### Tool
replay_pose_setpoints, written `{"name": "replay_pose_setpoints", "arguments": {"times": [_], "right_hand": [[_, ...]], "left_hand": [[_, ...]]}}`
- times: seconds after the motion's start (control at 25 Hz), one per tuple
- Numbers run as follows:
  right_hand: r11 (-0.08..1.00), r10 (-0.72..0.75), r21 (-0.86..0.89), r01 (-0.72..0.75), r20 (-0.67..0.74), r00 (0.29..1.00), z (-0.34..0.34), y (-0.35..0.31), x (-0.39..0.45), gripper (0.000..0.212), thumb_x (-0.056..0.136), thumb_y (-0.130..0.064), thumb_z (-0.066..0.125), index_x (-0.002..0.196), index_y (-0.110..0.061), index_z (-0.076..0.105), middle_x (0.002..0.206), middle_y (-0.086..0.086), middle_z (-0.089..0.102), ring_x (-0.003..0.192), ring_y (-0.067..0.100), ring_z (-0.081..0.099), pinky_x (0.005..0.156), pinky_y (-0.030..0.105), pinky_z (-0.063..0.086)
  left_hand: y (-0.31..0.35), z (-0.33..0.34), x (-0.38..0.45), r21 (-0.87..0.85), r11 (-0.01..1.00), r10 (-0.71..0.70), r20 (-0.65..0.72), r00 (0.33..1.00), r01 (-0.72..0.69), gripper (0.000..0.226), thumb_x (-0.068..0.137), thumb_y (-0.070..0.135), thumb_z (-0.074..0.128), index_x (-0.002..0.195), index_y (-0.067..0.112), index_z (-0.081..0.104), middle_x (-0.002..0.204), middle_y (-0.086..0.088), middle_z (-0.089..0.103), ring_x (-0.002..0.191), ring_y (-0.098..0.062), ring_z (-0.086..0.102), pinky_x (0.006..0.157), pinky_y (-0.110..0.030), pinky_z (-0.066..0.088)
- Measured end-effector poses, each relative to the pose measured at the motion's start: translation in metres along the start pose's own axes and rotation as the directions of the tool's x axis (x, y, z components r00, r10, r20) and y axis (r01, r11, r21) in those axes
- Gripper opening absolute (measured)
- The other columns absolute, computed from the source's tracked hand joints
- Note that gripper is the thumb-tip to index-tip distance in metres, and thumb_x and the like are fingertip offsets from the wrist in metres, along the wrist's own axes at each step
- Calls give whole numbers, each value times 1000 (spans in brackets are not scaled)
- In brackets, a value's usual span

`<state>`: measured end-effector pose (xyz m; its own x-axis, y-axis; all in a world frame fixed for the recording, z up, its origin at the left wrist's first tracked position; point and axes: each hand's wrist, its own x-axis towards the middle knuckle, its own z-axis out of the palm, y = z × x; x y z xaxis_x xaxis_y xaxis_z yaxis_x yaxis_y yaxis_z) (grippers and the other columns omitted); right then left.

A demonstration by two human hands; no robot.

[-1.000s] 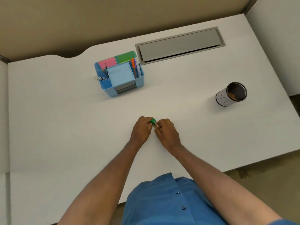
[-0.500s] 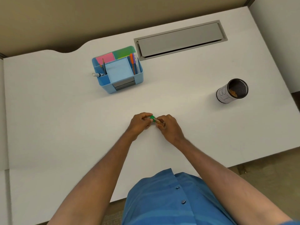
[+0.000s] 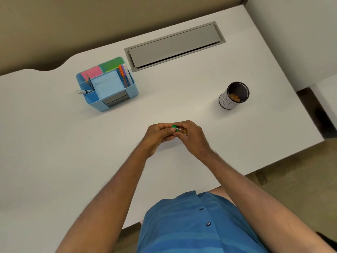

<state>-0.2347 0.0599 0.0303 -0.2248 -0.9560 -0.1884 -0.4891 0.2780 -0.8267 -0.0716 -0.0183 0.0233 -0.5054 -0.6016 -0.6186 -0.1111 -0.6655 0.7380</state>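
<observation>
Both my hands meet over the middle of the white desk around one small object with a green end and a clear part. My left hand pinches the green end between thumb and fingers. My right hand curls round the clear part, and most of the object is hidden under its fingers. The hands are held slightly above the desk surface.
A blue desk organiser with sticky notes, pencils and pens stands at the back left, a marker poking out of its left side. A black-and-white cup with brownish contents stands to the right. A grey cable hatch lies at the back.
The hands have stayed together on the small green-ended object, turning it slightly between the fingers; my left hand's fingers have rolled more upward. The head camera shifted a little.
</observation>
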Motion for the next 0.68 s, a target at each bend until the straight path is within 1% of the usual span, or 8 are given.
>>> {"name": "replay_pose_setpoints", "arguments": {"times": [0.16, 0.24, 0.32, 0.4, 0.48, 0.56, 0.68], "right_hand": [[999, 24, 25, -24, 34, 999, -32, 10, 0, 32, 91, -14, 75, 122, -22, 71, 103, -2, 66, 97, 12, 68, 90, 33, 57], [1000, 18, 17, -18, 43, 999, -43, 14, 2, 33, 92, -15, 74, 124, -23, 71, 102, -1, 65, 97, 13, 67, 90, 33, 57], [1000, 18, 10, -19, 74, 997, -51, 17, 4, 33, 93, -16, 73, 125, -23, 70, 102, -1, 64, 97, 11, 66, 89, 28, 55], [1000, 12, 12, -13, 135, 991, -60, 20, 7, 32, 94, -18, 71, 125, -26, 71, 101, -2, 63, 95, 8, 64, 87, 23, 52], [1000, -15, 17, 12, 182, 983, -65, 23, 11, 31, 95, -19, 71, 124, -29, 71, 99, -3, 62, 92, 6, 63, 85, 20, 51], [999, -30, -8, 32, 179, 983, -65, 22, 12, 31, 95, -19, 70, 125, -27, 70, 100, -2, 62, 92, 9, 63, 86, 24, 53], [999, -33, -24, 37, 138, 990, -61, 23, 13, 33, 94, -17, 72, 127, -20, 70, 103, 1, 63, 95, 13, 66, 89, 29, 55]], "left_hand": [[8, 30, 7, 107, 994, 18, -49, 999, -13, 24, 91, 9, 76, 114, 2, 76, 108, -16, 80, 99, -27, 79, 92, -34, 63], [10, 43, 10, 114, 993, 32, -78, 996, -22, 23, 91, 10, 76, 113, 3, 77, 105, -15, 81, 97, -27, 79, 90, -32, 63], [11, 51, 11, 115, 993, 32, -85, 996, -22, 22, 92, 10, 75, 112, 2, 77, 105, -16, 80, 96, -27, 79, 88, -31, 63], [12, 53, 12, 111, 994, 21, -76, 997, -12, 22, 92, 9, 75, 112, 1, 77, 106, -18, 80, 95, -26, 79, 87, -31, 63], [10, 55, 11, 96, 995, 19, -88, 996, -11, 22, 92, 8, 75, 112, 1, 77, 107, -19, 79, 94, -26, 79, 86, -30, 63], [8, 58, 10, 77, 997, 29, -127, 991, -19, 22, 92, 8, 75, 113, 1, 76, 106, -20, 80, 93, -26, 79, 87, -31, 63], [7, 62, 11, 58, 998, 36, -183, 982, -25, 24, 91, 8, 75, 114, 0, 76, 105, -18, 80, 94, -27, 79, 88, -33, 63]]}}
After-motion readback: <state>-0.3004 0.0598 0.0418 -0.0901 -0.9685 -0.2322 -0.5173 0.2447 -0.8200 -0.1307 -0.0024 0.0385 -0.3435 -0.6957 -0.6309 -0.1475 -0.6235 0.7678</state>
